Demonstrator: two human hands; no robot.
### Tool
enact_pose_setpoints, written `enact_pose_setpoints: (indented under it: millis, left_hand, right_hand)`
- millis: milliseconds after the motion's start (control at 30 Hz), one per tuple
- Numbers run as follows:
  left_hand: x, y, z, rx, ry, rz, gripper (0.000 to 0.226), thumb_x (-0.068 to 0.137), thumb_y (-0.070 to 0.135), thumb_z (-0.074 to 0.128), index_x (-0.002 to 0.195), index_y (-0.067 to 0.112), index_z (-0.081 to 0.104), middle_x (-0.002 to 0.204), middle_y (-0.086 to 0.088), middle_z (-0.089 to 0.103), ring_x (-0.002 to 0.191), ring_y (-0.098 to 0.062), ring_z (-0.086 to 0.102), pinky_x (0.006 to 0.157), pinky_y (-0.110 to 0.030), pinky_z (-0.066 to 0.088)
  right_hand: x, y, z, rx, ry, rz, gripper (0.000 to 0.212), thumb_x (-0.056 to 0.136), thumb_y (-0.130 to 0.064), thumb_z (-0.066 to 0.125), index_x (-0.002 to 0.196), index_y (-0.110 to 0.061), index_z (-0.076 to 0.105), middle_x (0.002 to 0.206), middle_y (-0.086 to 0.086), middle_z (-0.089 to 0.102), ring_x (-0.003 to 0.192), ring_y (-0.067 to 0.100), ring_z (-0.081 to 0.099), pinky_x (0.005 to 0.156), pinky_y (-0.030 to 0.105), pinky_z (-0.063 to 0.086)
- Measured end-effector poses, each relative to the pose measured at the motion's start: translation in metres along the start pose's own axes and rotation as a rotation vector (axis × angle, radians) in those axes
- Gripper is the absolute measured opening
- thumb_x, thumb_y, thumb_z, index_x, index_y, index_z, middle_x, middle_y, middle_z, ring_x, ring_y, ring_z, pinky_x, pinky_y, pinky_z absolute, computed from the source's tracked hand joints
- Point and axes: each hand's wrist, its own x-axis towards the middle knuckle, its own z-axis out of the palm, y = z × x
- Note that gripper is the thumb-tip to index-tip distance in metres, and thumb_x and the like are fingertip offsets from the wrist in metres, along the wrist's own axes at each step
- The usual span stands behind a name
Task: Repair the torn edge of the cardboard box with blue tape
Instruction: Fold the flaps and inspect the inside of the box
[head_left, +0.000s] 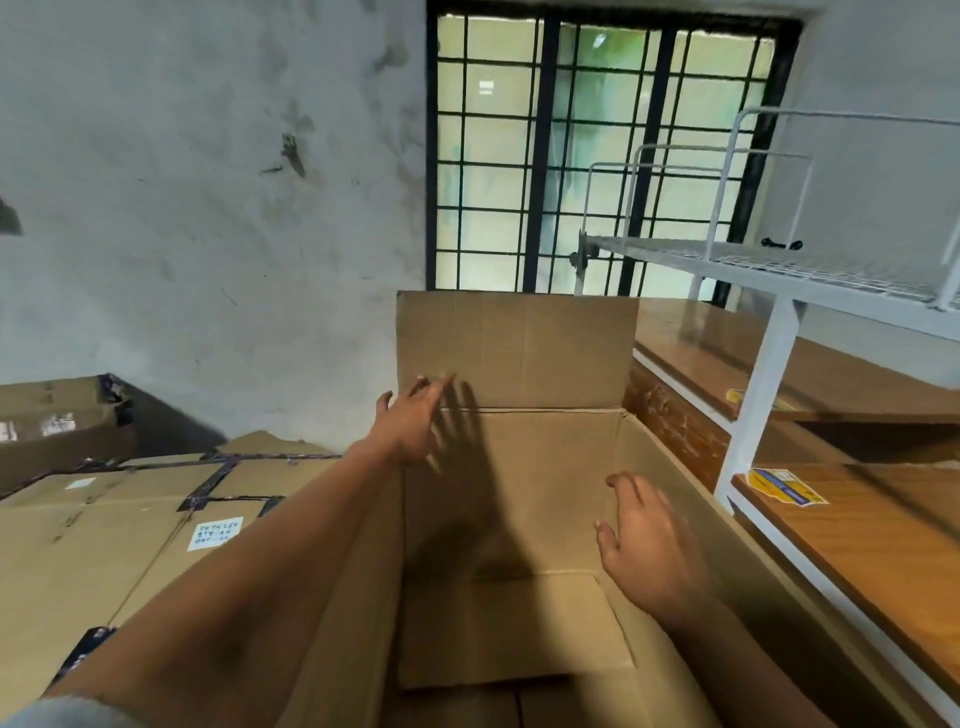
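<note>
A large open cardboard box (519, 499) stands in front of me, its far flap (514, 348) upright. My left hand (410, 421) reaches out with fingers spread at the far left corner of the box, at the base of that flap, holding nothing. Inside the box, near the right wall, my right hand (641, 540) hovers with its fingers apart and empty. No blue tape roll shows in this view. I cannot make out the torn edge from here.
Stacked cardboard boxes (119, 525) sealed with dark tape lie to the left. A white metal rack with wooden shelves (852, 525) stands close on the right. A barred window (597, 156) and a stained wall are behind.
</note>
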Motion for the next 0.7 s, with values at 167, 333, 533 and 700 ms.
enact_pose_setpoints:
  millis: [167,333,533,700]
  left_hand:
    - [0.022,-0.041,0.005,-0.307,0.054,-0.144,0.108,0.090,0.005,0.077,0.169,0.029,0.008,0.163,-0.003,0.051,0.147,-0.034,0.050,0.120,-0.051,0.038]
    - [0.039,-0.072,0.016,-0.601,-0.080,-0.249,0.116,0.086,-0.009,0.076,0.169,0.020,0.001,0.157,-0.012,0.053,0.144,-0.040,0.050,0.118,-0.058,0.044]
    - [0.033,-0.069,0.018,-0.786,-0.074,-0.316,0.087,0.095,-0.016,0.054,0.167,0.014,0.015,0.151,-0.010,0.052,0.115,-0.025,0.061,0.081,-0.029,0.056]
    - [0.031,-0.068,0.020,-0.764,-0.068,-0.322,0.079,0.100,-0.010,0.054,0.166,0.012,0.017,0.159,-0.014,0.049,0.134,-0.033,0.053,0.102,-0.040,0.052]
  right_hand:
    - [0.009,0.014,0.011,0.039,-0.015,0.043,0.060,0.099,-0.044,0.061,0.152,-0.026,0.039,0.149,-0.004,0.050,0.132,0.016,0.053,0.104,0.036,0.052]
    - [0.014,0.016,0.015,0.032,-0.026,0.028,0.061,0.100,-0.045,0.059,0.152,-0.023,0.039,0.149,-0.002,0.050,0.130,0.017,0.055,0.102,0.035,0.050]
    - [0.014,0.010,0.017,0.063,-0.038,0.006,0.059,0.098,-0.039,0.066,0.149,-0.018,0.045,0.143,0.002,0.056,0.125,0.019,0.058,0.099,0.035,0.050]
    - [0.012,0.012,0.015,0.077,-0.025,0.008,0.059,0.097,-0.039,0.066,0.148,-0.017,0.046,0.141,0.003,0.058,0.124,0.021,0.059,0.097,0.038,0.053]
